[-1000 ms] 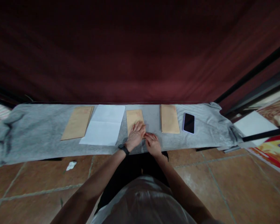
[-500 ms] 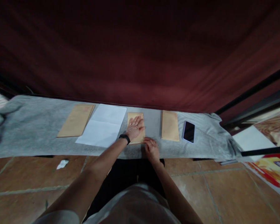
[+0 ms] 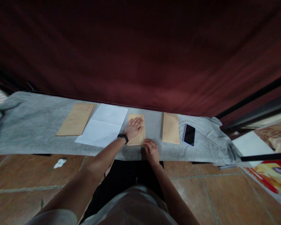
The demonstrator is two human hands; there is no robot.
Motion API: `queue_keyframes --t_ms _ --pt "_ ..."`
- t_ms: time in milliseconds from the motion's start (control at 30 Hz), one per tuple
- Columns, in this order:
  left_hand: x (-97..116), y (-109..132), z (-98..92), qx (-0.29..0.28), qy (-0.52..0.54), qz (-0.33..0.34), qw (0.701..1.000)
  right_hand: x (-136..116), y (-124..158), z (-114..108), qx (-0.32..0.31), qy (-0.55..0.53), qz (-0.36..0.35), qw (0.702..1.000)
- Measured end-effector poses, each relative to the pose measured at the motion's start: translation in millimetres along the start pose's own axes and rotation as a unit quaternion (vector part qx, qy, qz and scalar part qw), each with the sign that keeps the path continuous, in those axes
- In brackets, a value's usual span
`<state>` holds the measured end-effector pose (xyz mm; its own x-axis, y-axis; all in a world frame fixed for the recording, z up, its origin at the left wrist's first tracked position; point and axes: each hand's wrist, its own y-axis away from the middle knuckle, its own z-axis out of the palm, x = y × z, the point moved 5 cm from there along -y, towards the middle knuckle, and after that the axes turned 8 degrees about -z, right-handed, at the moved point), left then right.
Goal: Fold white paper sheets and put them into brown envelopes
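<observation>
Just right of the white sheet (image 3: pixel 102 125), the brown envelope (image 3: pixel 138 139) could skew or crease under uneven pressure—left hand (image 3: pixel 133 128) flat, fingers slightly apart; right hand (image 3: pixel 152 151) curled at its near corner, pinch unclear.

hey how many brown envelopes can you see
3 visible: one envelope left of the white sheet, another under the left hand, a third beside the phone. More may lie beneath.

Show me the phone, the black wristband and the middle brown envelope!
Phone (image 3: pixel 189 135): head view, middle of its dark screen.
Black wristband (image 3: pixel 125 137): head view, outside of the band.
Middle brown envelope (image 3: pixel 138 139): head view, bare paper near its lower edge.
</observation>
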<state>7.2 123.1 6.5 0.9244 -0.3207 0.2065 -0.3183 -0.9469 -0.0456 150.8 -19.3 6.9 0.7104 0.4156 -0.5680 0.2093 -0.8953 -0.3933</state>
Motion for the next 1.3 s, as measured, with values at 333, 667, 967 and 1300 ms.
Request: queue_keyframes --t_ms 333,667,967,1300 --pt "20 54 -0.9 0.002 0.018 0.073 0.997 0 2 0 -0.002 0.009 0.003 1.000" --pt "36 112 -0.8 -0.006 0.029 0.126 0.992 -3 4 -3 0.013 -0.002 0.003 1.000" --pt "38 143 -11.2 -0.015 0.046 0.173 0.984 3 -3 -7 0.018 -0.060 -0.004 0.998" --pt "37 149 -11.1 -0.011 0.060 0.176 0.982 0 -38 20 -0.153 -0.009 -0.116 0.981"
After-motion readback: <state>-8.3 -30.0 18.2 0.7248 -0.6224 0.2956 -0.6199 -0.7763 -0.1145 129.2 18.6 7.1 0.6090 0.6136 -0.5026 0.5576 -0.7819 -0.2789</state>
